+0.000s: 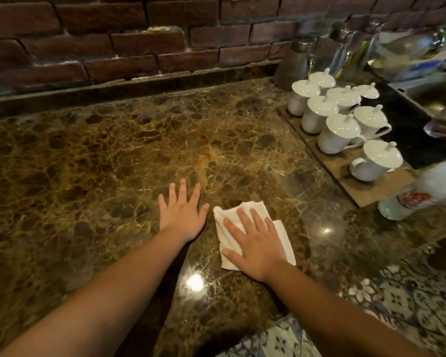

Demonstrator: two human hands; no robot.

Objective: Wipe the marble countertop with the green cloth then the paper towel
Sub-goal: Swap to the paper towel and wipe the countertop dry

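Observation:
A brown marble countertop (113, 155) fills most of the head view. My right hand (255, 243) lies flat, fingers spread, pressing a folded white paper towel (223, 220) onto the marble near the front edge. Just to its left, my left hand (182, 215) rests palm down on the bare stone with fingers apart and nothing in it. An orange-brown streak (206, 155) marks the marble beyond my hands. No green cloth is in view.
A wooden tray (376, 191) at the right carries several white lidded cups (340, 132). A plastic bottle (420, 191) lies by the tray. Glass jars (296, 63) stand at the back right. A brick wall (113, 39) backs the counter; patterned floor tiles (410, 300) show below right.

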